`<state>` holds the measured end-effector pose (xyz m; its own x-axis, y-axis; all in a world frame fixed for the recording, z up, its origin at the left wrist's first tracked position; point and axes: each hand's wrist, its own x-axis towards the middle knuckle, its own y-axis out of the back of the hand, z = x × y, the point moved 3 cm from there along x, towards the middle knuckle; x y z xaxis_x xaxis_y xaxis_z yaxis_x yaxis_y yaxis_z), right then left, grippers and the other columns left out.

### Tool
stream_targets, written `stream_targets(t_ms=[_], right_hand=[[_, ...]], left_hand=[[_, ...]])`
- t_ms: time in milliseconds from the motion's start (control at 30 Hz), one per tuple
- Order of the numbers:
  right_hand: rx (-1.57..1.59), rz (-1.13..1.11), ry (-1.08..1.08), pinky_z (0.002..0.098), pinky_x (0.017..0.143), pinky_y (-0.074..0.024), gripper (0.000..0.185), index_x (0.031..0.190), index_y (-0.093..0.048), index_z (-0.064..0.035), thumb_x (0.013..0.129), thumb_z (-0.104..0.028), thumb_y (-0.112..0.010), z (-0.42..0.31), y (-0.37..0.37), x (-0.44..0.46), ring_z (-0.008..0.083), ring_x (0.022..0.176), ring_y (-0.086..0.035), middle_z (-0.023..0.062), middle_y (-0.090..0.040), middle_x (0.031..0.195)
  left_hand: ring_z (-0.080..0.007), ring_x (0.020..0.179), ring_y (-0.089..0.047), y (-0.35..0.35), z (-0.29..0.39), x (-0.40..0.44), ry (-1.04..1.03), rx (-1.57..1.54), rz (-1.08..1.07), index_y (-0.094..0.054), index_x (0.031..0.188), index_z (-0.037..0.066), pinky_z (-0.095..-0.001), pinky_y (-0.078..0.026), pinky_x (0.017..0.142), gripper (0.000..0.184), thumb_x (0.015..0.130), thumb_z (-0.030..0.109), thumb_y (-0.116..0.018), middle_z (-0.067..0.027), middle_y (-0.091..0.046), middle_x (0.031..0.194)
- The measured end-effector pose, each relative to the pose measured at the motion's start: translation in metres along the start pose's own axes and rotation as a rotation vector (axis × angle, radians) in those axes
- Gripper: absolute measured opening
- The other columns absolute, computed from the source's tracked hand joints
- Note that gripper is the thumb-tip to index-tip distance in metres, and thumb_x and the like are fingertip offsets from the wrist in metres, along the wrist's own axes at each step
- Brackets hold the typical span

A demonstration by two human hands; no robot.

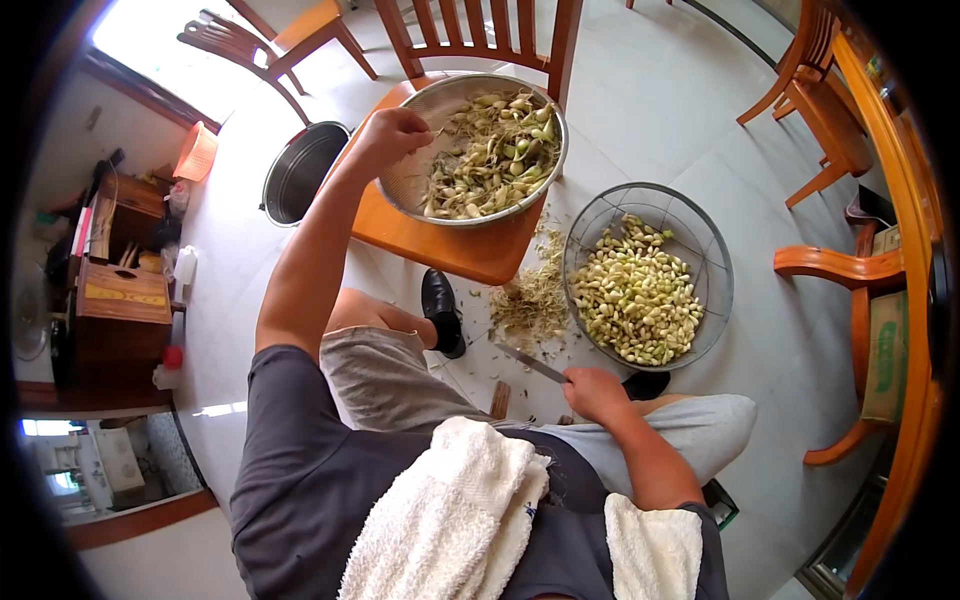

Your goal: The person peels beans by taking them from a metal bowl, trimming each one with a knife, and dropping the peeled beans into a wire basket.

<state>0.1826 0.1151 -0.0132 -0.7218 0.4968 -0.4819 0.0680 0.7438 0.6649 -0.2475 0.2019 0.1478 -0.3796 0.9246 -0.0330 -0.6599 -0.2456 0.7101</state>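
My left hand [396, 138] is over the left side of a metal mesh basin [405, 185], fingers pinched together. Whatever they hold, perhaps a thin stalk, is too small to name. Inside the basin lies a heap of untrimmed pale bulbs [495, 160] with dry roots and stems. My right hand [598, 395] grips a knife [532, 362] above the floor, blade pointing up and left. Just beyond it, a round wire basket [722, 255] holds many clean, trimmed whitish bulbs [640, 300]. Cut roots and stems [535, 300] lie scattered on the floor between chair and basket.
The basin rests on a wooden chair [440, 245]. A dark bucket [305, 175] stands left of it. Wooden chairs [825, 125] and a table edge [915, 190] line the right side. A small wood piece [500, 400] lies between my legs. White towels [455, 510] hang over my shoulders.
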Motion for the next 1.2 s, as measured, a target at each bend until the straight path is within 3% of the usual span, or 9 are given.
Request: stream_targets(t_ms=[133,233,333,367,500,667,933,1033,1200], right_hand=[[0.099,0.219,0.070,0.0465,0.068,-0.0464,0.019,0.084,-0.063,-0.0048,0.083,-0.021,-0.054,-0.008,0.015,-0.008,0.0390,0.077,-0.059,0.0188,-0.062,0.079],[0.259,0.415,0.140,0.0442,0.062,-0.0455,0.014,0.079,-0.060,-0.0036,0.082,-0.017,-0.057,-0.022,0.029,-0.020,0.0391,0.073,-0.058,0.0188,-0.060,0.076],[0.397,0.588,0.268,0.0314,0.055,-0.0440,0.012,0.093,-0.064,0.0007,0.083,-0.006,-0.061,-0.035,0.038,-0.030,0.0241,0.059,-0.056,0.0130,-0.058,0.070],[0.377,0.616,0.293,0.0329,0.056,-0.0448,0.015,0.096,-0.064,0.0000,0.082,-0.005,-0.062,-0.040,0.042,-0.032,0.0260,0.061,-0.057,0.0130,-0.059,0.071],[0.251,0.731,0.429,0.0356,0.058,-0.0467,0.025,0.101,-0.065,-0.0020,0.077,0.000,-0.063,-0.054,0.047,-0.042,0.0293,0.065,-0.059,0.0121,-0.060,0.076],[0.026,0.779,0.539,0.0370,0.059,-0.0466,0.027,0.102,-0.064,-0.0023,0.075,-0.002,-0.064,-0.059,0.045,-0.043,0.0276,0.067,-0.057,0.0097,-0.057,0.074],[-0.036,0.775,0.533,0.0362,0.061,-0.0479,0.032,0.105,-0.063,-0.0006,0.073,0.002,-0.064,-0.057,0.046,-0.044,0.0288,0.068,-0.058,0.0118,-0.060,0.079],[-0.042,0.762,0.518,0.0363,0.061,-0.0480,0.033,0.105,-0.063,-0.0007,0.073,0.002,-0.064,-0.055,0.045,-0.043,0.0286,0.068,-0.058,0.0117,-0.060,0.079],[-0.020,0.740,0.509,0.0361,0.062,-0.0485,0.034,0.106,-0.063,-0.0005,0.072,0.002,-0.064,-0.055,0.045,-0.043,0.0287,0.070,-0.058,0.0118,-0.060,0.079]], left_hand=[[-0.0103,0.063,-0.056,-0.005,0.028,-0.085,0.051,-0.497,0.040,-0.064,0.098,-0.006,-0.0222,-0.045,0.055,0.019,0.084,0.007,-0.065,-0.0072,-0.065,0.077],[-0.0115,0.065,-0.057,-0.044,0.011,-0.143,0.129,-1.015,-0.129,-0.061,0.106,-0.004,-0.0217,-0.046,0.057,0.020,0.088,0.003,-0.061,-0.0114,-0.067,0.089],[-0.0117,0.065,-0.058,-0.092,0.009,-0.185,0.232,-1.232,-0.170,-0.060,0.107,-0.003,-0.0218,-0.047,0.057,0.022,0.086,0.001,-0.063,-0.0118,-0.067,0.089],[-0.0104,0.061,-0.056,-0.106,0.012,-0.194,0.259,-1.269,-0.147,-0.060,0.100,-0.003,-0.0212,-0.044,0.054,0.016,0.085,0.000,-0.064,-0.0105,-0.066,0.082],[-0.0113,0.057,-0.054,-0.154,0.006,-0.217,0.362,-1.339,-0.148,-0.057,0.090,-0.001,-0.0221,-0.043,0.052,0.008,0.084,-0.002,-0.063,-0.0096,-0.065,0.076],[-0.0136,0.058,-0.054,-0.176,0.011,-0.230,0.306,-1.309,-0.138,-0.055,0.093,-0.002,-0.0244,-0.041,0.054,0.011,0.084,-0.003,-0.061,-0.0079,-0.061,0.073],[-0.0141,0.063,-0.057,-0.183,0.012,-0.235,0.258,-1.201,-0.134,-0.056,0.096,-0.002,-0.0267,-0.045,0.058,0.013,0.084,-0.003,-0.060,-0.0094,-0.063,0.078],[-0.0142,0.063,-0.058,-0.188,0.005,-0.235,0.272,-1.194,-0.119,-0.058,0.096,-0.001,-0.0251,-0.046,0.057,0.020,0.078,-0.005,-0.064,-0.0078,-0.063,0.080],[-0.0142,0.064,-0.058,-0.187,0.007,-0.234,0.243,-1.180,-0.111,-0.058,0.093,-0.002,-0.0260,-0.047,0.059,0.011,0.083,-0.004,-0.061,-0.0090,-0.064,0.078]])
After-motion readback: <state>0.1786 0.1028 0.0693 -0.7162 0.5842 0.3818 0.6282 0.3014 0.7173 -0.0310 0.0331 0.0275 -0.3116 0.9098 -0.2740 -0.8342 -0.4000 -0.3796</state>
